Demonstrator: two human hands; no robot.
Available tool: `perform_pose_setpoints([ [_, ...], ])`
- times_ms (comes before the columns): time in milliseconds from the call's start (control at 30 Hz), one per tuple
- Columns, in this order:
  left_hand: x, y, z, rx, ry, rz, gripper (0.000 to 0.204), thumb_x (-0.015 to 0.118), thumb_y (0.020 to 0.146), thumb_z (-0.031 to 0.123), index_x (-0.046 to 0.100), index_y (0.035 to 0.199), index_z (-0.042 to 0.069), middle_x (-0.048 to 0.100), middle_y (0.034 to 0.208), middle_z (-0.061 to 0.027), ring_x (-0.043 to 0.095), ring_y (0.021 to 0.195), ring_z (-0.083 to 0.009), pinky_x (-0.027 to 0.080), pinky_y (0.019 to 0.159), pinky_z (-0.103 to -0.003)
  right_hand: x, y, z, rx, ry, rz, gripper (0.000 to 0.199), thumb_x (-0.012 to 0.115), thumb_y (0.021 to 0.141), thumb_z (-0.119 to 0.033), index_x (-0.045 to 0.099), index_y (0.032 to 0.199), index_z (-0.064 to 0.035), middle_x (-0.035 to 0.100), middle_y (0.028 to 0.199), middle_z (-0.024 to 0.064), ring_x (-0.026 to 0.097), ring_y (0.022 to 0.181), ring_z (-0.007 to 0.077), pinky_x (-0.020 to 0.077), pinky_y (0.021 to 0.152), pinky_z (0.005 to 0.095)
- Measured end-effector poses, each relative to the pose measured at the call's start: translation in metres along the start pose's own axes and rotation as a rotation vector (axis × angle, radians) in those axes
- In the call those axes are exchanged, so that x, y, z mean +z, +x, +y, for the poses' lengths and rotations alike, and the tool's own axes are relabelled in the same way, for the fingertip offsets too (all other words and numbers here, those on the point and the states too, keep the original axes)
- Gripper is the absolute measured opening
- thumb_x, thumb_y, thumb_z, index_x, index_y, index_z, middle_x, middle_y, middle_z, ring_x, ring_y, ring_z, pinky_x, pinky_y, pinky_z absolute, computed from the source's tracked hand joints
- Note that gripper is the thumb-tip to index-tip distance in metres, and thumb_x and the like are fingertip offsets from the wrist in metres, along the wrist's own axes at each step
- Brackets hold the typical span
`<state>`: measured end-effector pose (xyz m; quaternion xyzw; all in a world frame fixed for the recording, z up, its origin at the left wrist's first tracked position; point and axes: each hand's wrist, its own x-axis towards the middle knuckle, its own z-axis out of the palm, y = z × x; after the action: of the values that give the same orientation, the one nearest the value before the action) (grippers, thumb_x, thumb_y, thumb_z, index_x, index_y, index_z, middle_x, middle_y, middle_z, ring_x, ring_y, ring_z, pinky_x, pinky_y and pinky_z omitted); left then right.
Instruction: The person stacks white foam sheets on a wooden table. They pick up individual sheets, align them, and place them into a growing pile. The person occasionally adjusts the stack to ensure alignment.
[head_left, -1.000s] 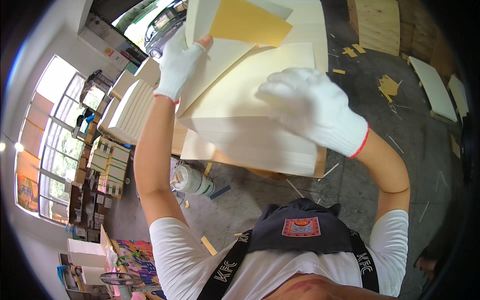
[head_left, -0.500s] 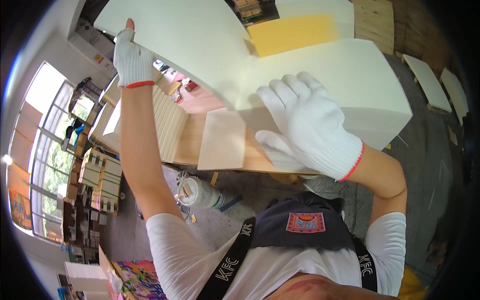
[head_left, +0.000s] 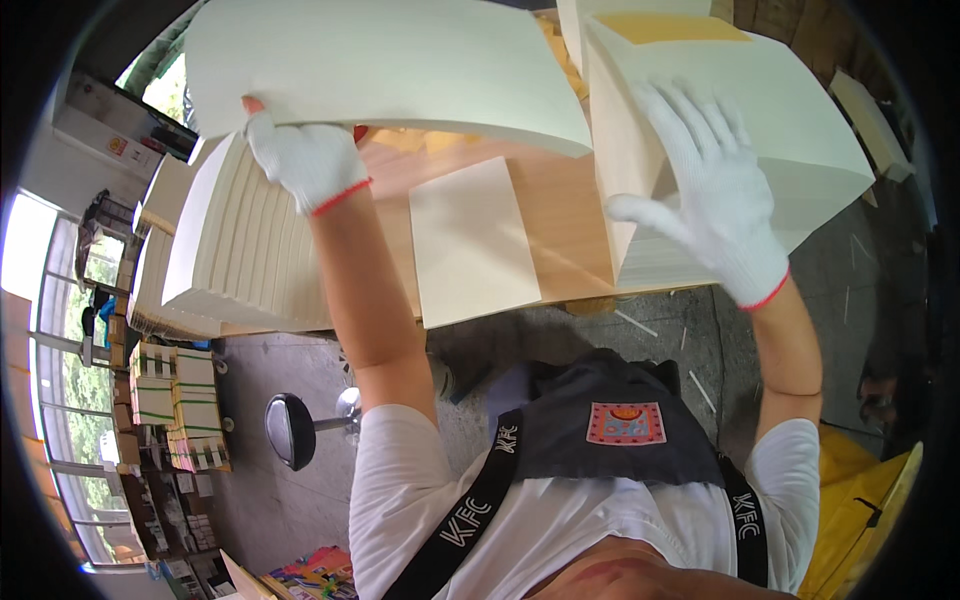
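Our left hand [head_left: 308,165] gripped white sheet [head_left: 390,70], far left; right hand [head_left: 715,190] splayed by pale stack [head_left: 800,120]; straps [head_left: 468,515] bore white lettering.

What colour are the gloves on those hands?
The gloves are white with red cuff edges; the head view shows it best.

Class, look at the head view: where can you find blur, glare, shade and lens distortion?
Head view: on the right hand, the fingers are blurred, while the left hand, holding a white sheaf, looks crisper; glare whitens part of the window; the white stack looks greyer on its near side than on top; also head view, the corners are dark and the window tilts near the rim.
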<state>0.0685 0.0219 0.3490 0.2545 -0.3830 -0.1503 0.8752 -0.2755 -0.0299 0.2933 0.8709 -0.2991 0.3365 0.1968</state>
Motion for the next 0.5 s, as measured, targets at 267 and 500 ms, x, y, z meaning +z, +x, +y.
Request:
perform_pose_setpoints([
  [267, -0.019, -0.113, -0.006, 0.085, 0.014, 0.195, 0.044, 0.043, 0.104, 0.02, 0.04, 0.146, 0.006, 0.048, 0.144, -0.0171, 0.056, 0.124, -0.032, 0.052, 0.103, -0.045, 0.14, 0.001, -0.125, 0.07, 0.636, 0.09, 0.073, 0.078, 0.07, -0.015, 0.055, 0.139, -0.0196, 0.065, 0.122, 0.0087, 0.067, 0.1, 0.0285, 0.0545, 0.088, 0.0379],
  [500, -0.06, -0.106, -0.017, -0.083, 0.621, -0.127, 0.071, 0.052, 0.089, -0.004, 0.028, 0.155, 0.008, 0.049, 0.147, -0.0156, 0.054, 0.129, -0.0299, 0.053, 0.1, -0.039, 0.216, -0.017, -0.183, 0.718, 1.65, -0.301, 0.05, 0.071, 0.091, -0.02, 0.055, 0.137, -0.0106, 0.068, 0.118, 0.0082, 0.065, 0.1, 0.0186, 0.0502, 0.092, 0.0333],
])
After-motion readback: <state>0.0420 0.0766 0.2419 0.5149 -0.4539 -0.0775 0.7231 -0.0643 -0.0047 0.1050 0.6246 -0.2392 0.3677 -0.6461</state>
